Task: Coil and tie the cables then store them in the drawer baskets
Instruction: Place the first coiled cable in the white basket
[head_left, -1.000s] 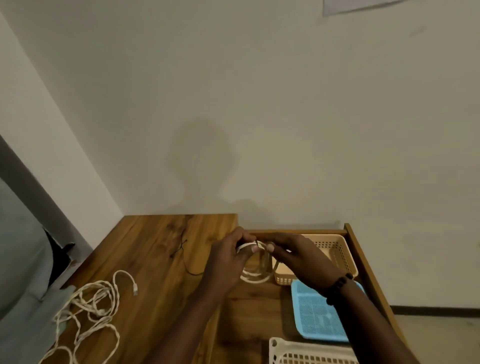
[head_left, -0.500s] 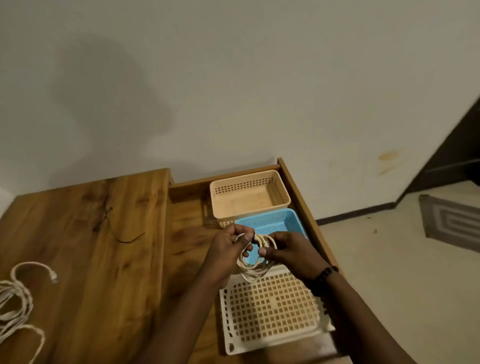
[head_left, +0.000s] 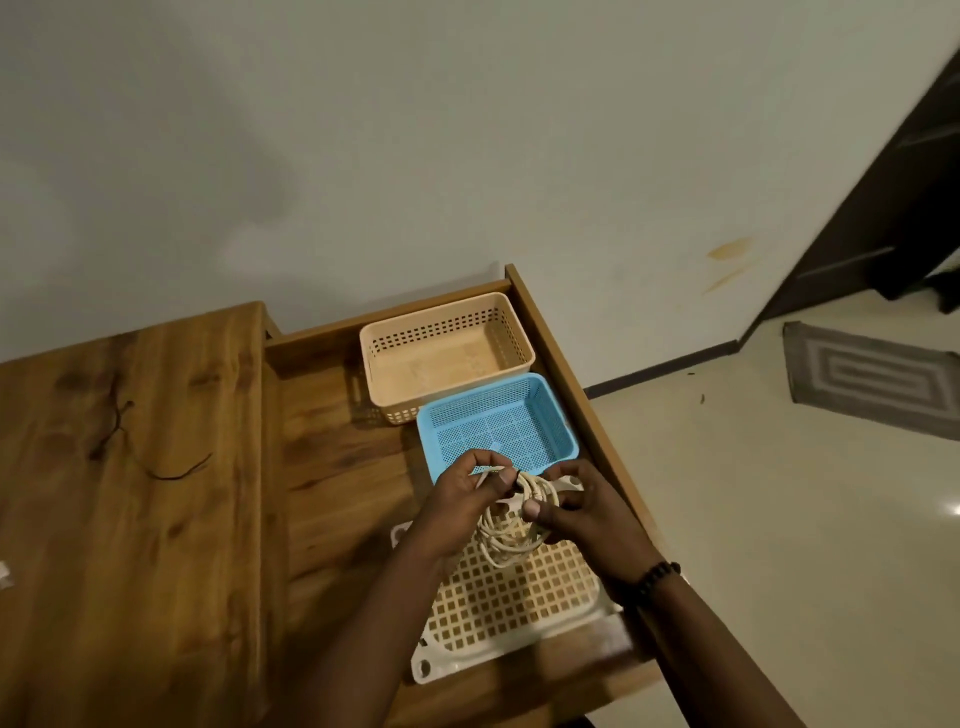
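I hold a small coil of white cable (head_left: 511, 535) between both hands, above the near end of the open drawer. My left hand (head_left: 457, 512) pinches the top of the coil and a loose end. My right hand (head_left: 582, 512) grips the coil's right side with thumb and fingers. Below the coil lies a white basket (head_left: 514, 618) with square holes. Beyond it sit a blue mesh basket (head_left: 498, 423) and a beige basket (head_left: 447, 353), both with nothing inside.
The wooden drawer (head_left: 332, 447) runs along the right of the wooden tabletop (head_left: 130, 493). A thin black tie (head_left: 171, 470) lies on the tabletop. A scrap of white cable (head_left: 4, 574) shows at the left edge. Tiled floor and a grey mat (head_left: 872, 382) lie to the right.
My view has swung right and down from the tabletop to the drawer. Both hands carried the coil from above the beige basket to above the white basket.
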